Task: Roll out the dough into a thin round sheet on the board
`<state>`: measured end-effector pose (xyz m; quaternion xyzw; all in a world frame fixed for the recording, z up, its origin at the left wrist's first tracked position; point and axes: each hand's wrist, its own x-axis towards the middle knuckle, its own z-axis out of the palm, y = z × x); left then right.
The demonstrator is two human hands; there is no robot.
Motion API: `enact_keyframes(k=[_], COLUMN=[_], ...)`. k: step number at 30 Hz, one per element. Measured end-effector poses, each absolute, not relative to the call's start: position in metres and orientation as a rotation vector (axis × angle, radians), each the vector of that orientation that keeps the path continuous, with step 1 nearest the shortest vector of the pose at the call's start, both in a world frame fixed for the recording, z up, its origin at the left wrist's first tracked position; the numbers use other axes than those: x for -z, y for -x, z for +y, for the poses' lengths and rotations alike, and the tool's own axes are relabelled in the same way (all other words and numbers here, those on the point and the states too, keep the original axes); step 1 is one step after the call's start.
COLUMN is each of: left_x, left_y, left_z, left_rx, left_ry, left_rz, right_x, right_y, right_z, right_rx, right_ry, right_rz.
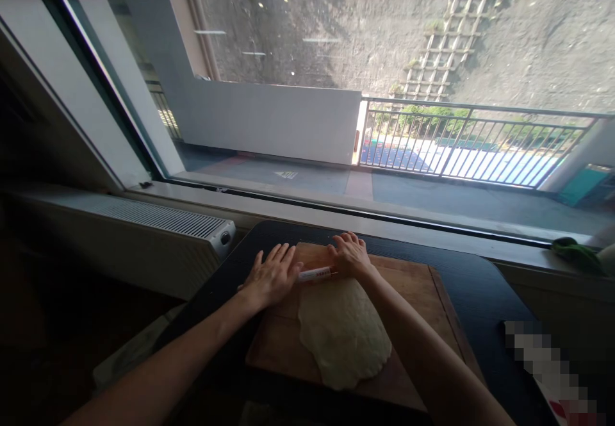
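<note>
A slim rolling pin (314,275) with a white, red-lettered label lies across the far end of a sheet of dough (343,336). My left hand (271,275) presses on the pin's left part with its fingers stretched and spread. On the right part rests my right hand (350,254), palm down, fingers extended forward past the pin. Both palms hide most of the pin, so only its middle shows clearly. The dough is pale, flat and uneven at the edge. Under it is a wooden cutting board (408,285).
The board lies on a dark table (473,278) with rounded corners, against a window sill (288,207). A white radiator (168,221) stands left of the table. At the right are a partly blurred-out item (542,355) and a dark green thing (576,254) on the sill.
</note>
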<state>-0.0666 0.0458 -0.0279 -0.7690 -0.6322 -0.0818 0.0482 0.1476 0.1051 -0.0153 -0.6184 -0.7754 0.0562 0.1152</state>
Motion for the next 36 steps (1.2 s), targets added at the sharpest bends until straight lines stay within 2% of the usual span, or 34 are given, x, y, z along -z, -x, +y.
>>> enact_keyframes(k=[3,9,16,20,25,32,36], left_x=[0.029,0.040,0.026,0.030,0.040,0.028,0.033], left_y=[0.065,0.066,0.062,0.059,0.061,0.056,0.050], left_z=[0.039,-0.009,0.058,0.043,0.008,0.062,0.035], left_rx=[0.259,0.393,0.298,0.329,0.395,0.290,0.352], left_ry=[2.376,2.545,2.397,2.482,2.652,2.548,2.602], left_rz=[-1.918,-1.576,-1.934,-1.797,-1.495,-1.842,-1.707], right_x=[0.014,0.029,0.014,0.017,0.027,0.015,0.019], right_y=[-0.149,-0.172,-0.144,-0.151,-0.170,-0.139,-0.149], right_z=[0.097,0.042,0.111,0.095,0.053,0.125,0.104], right_rx=[-0.118,0.099,-0.050,-0.079,0.035,-0.112,-0.060], right_ry=[1.782,1.418,1.686,1.623,1.411,1.726,1.630], right_rz=[-2.291,-2.359,-2.295,-2.353,-2.421,-2.353,-2.403])
